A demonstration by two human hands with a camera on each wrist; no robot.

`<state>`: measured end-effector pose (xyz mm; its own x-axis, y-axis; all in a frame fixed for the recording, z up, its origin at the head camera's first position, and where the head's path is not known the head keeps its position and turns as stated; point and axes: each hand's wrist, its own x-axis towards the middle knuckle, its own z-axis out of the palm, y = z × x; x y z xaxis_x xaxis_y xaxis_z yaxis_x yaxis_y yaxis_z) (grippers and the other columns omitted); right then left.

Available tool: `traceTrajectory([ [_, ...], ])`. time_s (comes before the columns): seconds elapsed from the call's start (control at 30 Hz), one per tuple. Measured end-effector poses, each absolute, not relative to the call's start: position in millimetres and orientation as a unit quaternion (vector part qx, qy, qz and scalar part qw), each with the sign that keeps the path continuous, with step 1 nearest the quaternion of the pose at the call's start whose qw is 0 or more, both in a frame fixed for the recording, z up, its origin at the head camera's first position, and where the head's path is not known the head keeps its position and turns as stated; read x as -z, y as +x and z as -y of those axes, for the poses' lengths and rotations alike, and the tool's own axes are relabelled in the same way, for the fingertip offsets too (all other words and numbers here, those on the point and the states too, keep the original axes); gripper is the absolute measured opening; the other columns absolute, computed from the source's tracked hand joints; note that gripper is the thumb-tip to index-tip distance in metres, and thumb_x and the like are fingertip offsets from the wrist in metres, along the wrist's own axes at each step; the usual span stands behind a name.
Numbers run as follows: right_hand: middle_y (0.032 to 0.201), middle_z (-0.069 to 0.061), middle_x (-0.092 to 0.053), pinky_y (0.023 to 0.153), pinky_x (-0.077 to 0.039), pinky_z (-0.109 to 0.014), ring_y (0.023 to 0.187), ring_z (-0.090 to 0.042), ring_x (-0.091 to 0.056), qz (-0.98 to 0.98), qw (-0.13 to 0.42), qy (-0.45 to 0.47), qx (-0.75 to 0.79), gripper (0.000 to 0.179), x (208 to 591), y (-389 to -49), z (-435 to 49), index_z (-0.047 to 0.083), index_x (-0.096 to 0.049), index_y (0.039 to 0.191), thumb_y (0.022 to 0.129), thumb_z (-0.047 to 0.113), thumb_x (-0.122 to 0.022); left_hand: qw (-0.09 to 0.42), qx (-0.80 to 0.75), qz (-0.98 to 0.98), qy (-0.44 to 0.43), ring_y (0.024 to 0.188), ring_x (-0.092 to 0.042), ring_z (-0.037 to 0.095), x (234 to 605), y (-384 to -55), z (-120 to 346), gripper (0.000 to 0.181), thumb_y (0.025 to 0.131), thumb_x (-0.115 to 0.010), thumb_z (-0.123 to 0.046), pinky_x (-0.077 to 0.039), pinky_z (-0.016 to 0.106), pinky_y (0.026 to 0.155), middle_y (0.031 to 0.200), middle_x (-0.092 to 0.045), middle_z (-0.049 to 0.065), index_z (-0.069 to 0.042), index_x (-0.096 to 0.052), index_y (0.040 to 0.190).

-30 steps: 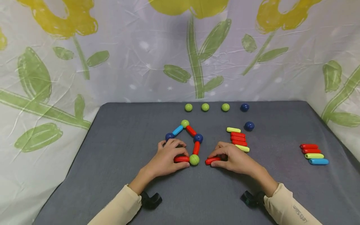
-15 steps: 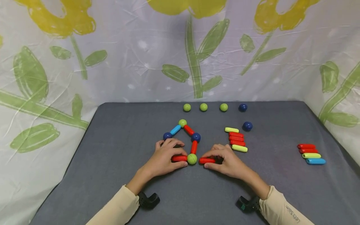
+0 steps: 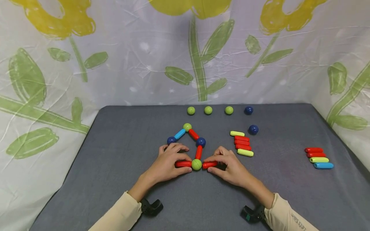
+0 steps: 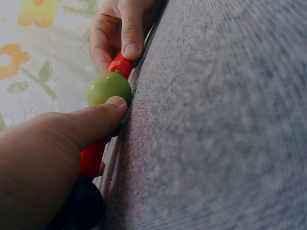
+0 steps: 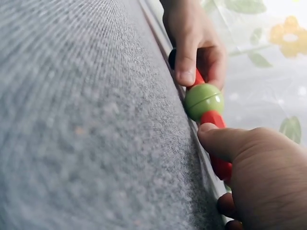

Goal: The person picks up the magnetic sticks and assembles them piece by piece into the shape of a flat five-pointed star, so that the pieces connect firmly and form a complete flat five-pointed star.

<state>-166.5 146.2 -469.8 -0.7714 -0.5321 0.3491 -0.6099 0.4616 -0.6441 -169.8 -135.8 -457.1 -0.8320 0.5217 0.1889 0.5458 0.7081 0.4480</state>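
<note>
My left hand [image 3: 167, 164] grips a red magnetic rod [image 3: 183, 164] joined to a green ball [image 3: 196, 164]. Between thumb and fingers, my right hand [image 3: 232, 167] pinches another red rod [image 3: 209, 165]. Its end meets the ball's right side in the right wrist view, though a tiny gap cannot be ruled out. From that ball a third red rod [image 3: 198, 152] runs up to a dark blue ball [image 3: 200, 142]. Further red and blue rods link it through a top green ball [image 3: 187, 127] to a blue ball [image 3: 171, 140]. Under my left palm, another dark ball [image 4: 82, 205] shows in the left wrist view.
Loose green balls [image 3: 208, 110] and blue balls [image 3: 253, 129] lie along the back. Right of the shape is a stack of red and yellow rods [image 3: 242, 142]. Another row of rods [image 3: 318, 159] lies far right. A printed cloth [image 3: 138, 64] hangs behind the grey table [image 3: 130, 128].
My right hand has moved left, carrying its red rod up to the lower green ball. The left hand keeps its hold; the whole scene shifts slightly left in view.
</note>
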Motion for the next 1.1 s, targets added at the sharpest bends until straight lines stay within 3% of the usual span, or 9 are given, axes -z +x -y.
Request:
traceTrajectory([
  [0.33, 0.092, 0.008, -0.055, 0.074, -0.032, -0.027, 0.076, -0.007, -0.043, 0.852, 0.057, 0.336, -0.397, 0.03, 470.2, -166.4, -144.2, 0.025, -0.077, 0.116, 0.087, 0.022, -0.082, 0.023, 0.25, 0.924, -0.287, 0.136, -0.046, 0.021, 455.2, -168.9, 136.9, 0.02, 0.085, -0.081, -0.045, -0.025, 0.069, 0.107, 0.137, -0.061, -0.003, -0.035, -0.076, 0.102],
  [0.47, 0.093, 0.003, -0.058, 0.07, -0.038, -0.027, 0.075, -0.009, -0.045, 0.84, 0.066, 0.326, -0.43, 0.032, 468.7, -168.3, -145.3, 0.019, -0.075, 0.12, 0.088, 0.02, -0.081, 0.02, 0.252, 0.924, -0.287, 0.136, -0.046, 0.022, 455.2, -169.1, 137.5, 0.02, 0.085, -0.081, -0.045, -0.024, 0.07, 0.107, 0.137, -0.061, -0.002, -0.035, -0.077, 0.102],
  [0.6, 0.092, -0.003, -0.063, 0.071, -0.041, -0.029, 0.078, -0.015, -0.05, 0.831, 0.14, 0.284, -0.457, 0.029, 463.7, -177.9, -150.9, 0.012, -0.076, 0.116, 0.087, 0.013, -0.08, 0.02, 0.258, 0.922, -0.289, 0.135, -0.046, 0.021, 455.0, -170.0, 138.3, 0.019, 0.085, -0.081, -0.045, -0.024, 0.069, 0.107, 0.137, -0.061, -0.002, -0.035, -0.076, 0.101],
  [0.8, 0.092, -0.014, -0.065, 0.079, -0.027, -0.038, 0.085, -0.026, -0.05, 0.853, 0.276, 0.162, -0.411, 0.023, 459.5, -198.9, -172.0, 0.004, -0.076, 0.105, 0.083, 0.009, -0.081, 0.018, 0.262, 0.92, -0.29, 0.136, -0.046, 0.021, 454.7, -169.9, 138.9, 0.018, 0.086, -0.081, -0.044, -0.023, 0.068, 0.108, 0.137, -0.061, -0.002, -0.035, -0.076, 0.101],
  [0.93, 0.102, -0.018, -0.065, 0.08, -0.026, -0.045, 0.093, -0.033, -0.048, 0.877, 0.274, 0.103, -0.381, 0.026, 459.4, -205.5, -184.8, 0.002, -0.075, 0.109, 0.084, 0.011, -0.079, 0.017, 0.26, 0.921, -0.29, 0.136, -0.046, 0.021, 455.1, -169.4, 137.9, 0.018, 0.086, -0.081, -0.044, -0.023, 0.069, 0.108, 0.137, -0.061, -0.002, -0.035, -0.076, 0.101],
  [1.1, 0.116, -0.024, -0.062, 0.087, -0.029, -0.056, 0.103, -0.041, -0.045, 0.91, 0.227, 0.076, -0.338, 0.037, 457.6, -210.5, -192.1, 0.001, -0.071, 0.121, 0.089, 0.019, -0.076, 0.016, 0.261, 0.921, -0.288, 0.136, -0.046, 0.021, 454.9, -169.0, 136.2, 0.019, 0.085, -0.081, -0.044, -0.024, 0.068, 0.107, 0.137, -0.061, -0.002, -0.035, -0.076, 0.101],
])
